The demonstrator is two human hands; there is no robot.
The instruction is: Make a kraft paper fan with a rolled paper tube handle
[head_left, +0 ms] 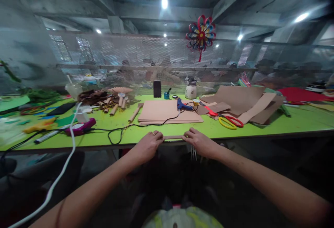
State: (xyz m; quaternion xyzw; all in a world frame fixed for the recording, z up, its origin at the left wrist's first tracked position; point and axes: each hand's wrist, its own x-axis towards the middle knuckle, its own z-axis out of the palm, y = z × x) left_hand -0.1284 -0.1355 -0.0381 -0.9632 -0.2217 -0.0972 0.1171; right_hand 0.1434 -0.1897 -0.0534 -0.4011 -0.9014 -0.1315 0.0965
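Note:
At the front edge of the green table, a narrow strip of brown paper [173,137] stretches between my two hands. My left hand [150,145] pinches its left end, fingers bent and a ring on one of them. The right end lies under the closed fingers of my right hand [200,142]. Just beyond the strip is a stack of brown paper sheets [167,111], with a blue glue gun [184,105] resting on its right part. Red and yellow-handled scissors [227,120] lie to the right of the stack.
Brown paper pieces [240,99] are piled at the right. On the left are small rolled paper tubes [114,109], a purple power socket [81,127] and a white cable [70,151]. A black cord [146,125] crosses the table [104,139]. A flask [191,89] stands at the back.

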